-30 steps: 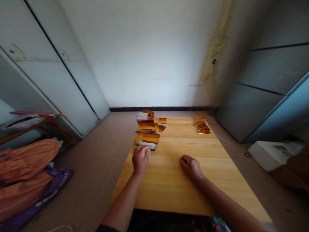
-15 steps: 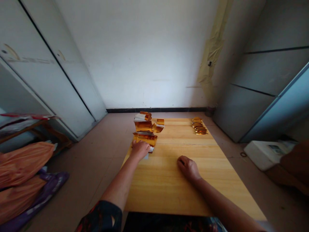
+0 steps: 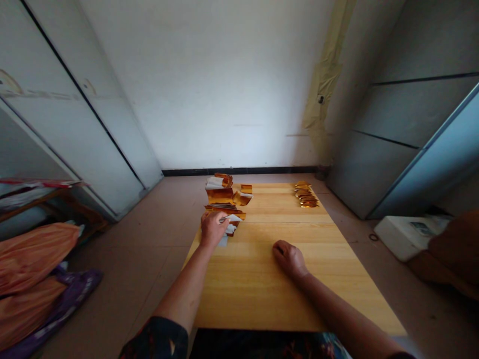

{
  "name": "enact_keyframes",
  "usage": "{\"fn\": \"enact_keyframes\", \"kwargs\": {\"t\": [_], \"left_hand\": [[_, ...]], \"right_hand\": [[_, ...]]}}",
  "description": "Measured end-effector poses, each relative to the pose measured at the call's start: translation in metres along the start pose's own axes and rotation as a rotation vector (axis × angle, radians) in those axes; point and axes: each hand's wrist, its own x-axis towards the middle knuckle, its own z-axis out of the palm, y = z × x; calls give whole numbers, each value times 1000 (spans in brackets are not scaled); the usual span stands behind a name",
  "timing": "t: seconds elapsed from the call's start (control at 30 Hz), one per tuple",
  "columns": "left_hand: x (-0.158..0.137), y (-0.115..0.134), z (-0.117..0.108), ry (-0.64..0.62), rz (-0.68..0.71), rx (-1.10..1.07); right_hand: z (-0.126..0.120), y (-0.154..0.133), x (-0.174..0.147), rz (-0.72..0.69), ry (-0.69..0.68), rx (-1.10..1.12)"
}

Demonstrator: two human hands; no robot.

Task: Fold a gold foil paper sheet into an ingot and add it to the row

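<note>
**A:** ok so what's actually on that table (image 3: pixel 299 294)? Looks pretty bare from here.

**B:** Mostly bare wood, yeah. At the far left edge there's a messy pile of gold foil sheets (image 3: pixel 224 199) with white backs showing, stacked loosely. A smaller heap of gold pieces (image 3: pixel 306 195) sits at the far right, well apart from the pile. Off the table: white cabinet doors (image 3: pixel 75 124) on the left, orange and purple bags (image 3: pixel 33 269) on the floor near left, a white box (image 3: pixel 407 234) on the floor to the right. Nothing lies between the hands and the foil.

**A:** and the hands?

**B:** Left hand (image 3: pixel 212 228) is stretched out to the near end of the pile, arm nearly straight, back of the hand up. Fingers are curled and pinching a sheet (image 3: pixel 231 218), which sticks out to the right of the fingers just above the stack. Can't tell if it's one sheet or a few.

**A:** right one doing anything?

**B:** Nope. Right hand (image 3: pixel 289 258) rests on the wood near the middle, well apart from both heaps, fingers curled under into a loose fist, holding nothing I can see.
</note>
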Motion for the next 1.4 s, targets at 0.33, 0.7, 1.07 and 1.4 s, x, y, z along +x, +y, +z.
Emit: {"fn": "enact_keyframes", "kwargs": {"t": [0.33,0.7,1.07,1.4], "left_hand": [[-10,68,10,162,-418,-1463],[-92,87,59,-132,-708,-1568],[-119,85,55,-626,-826,-927],[-117,77,54,-700,-591,-593]], "right_hand": [[-7,-25,-10,-148,-229,371],[-2,-49,16,485,266,1382],[-3,13,43,297,171,306],[-3,16,42,141,27,-65]]}}
